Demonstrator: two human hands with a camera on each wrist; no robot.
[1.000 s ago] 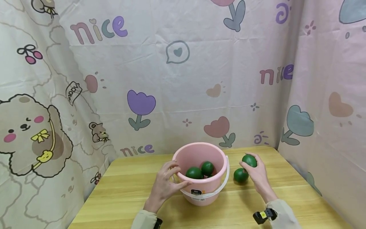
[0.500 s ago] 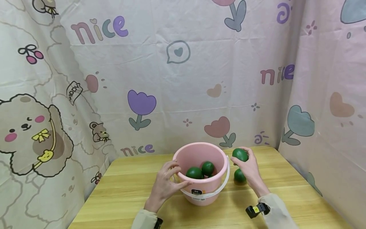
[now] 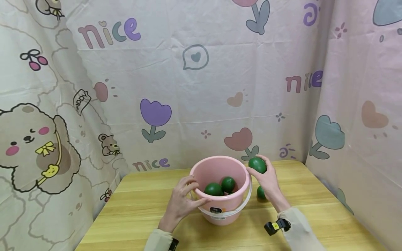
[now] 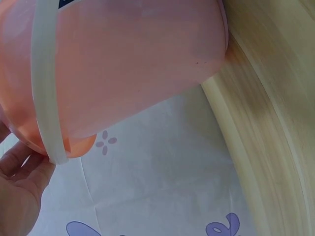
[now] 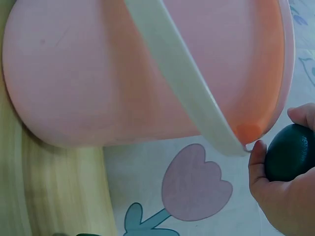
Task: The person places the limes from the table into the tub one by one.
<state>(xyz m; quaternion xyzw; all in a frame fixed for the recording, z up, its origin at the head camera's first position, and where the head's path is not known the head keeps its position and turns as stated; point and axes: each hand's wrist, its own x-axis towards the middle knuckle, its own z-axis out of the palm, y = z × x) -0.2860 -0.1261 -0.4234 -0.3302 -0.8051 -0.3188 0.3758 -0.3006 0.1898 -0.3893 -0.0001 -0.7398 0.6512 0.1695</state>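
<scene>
A pink bucket [image 3: 204,170] stands on the wooden table, with dark green limes [image 3: 213,189] inside it. My left hand [image 3: 180,202] grips its rim at the left, and in the left wrist view the fingertips [image 4: 42,169] show right beside the handle's end. Level with the rim on the right side, my right hand [image 3: 269,181] holds another lime [image 3: 257,165] between thumb and fingers. In the right wrist view that lime [image 5: 290,152] is just outside the rim. One more lime [image 3: 260,193] lies on the table, partly covered by the right hand.
The bucket's white handle [image 3: 246,200] hangs down across its front. Wooden tabletop [image 3: 135,209] extends on both sides. A patterned curtain [image 3: 194,97] closes off the back and both sides.
My right hand has carried its lime left and slightly up, from above the lime on the table to the bucket's right rim. My left hand and the bucket have stayed put.
</scene>
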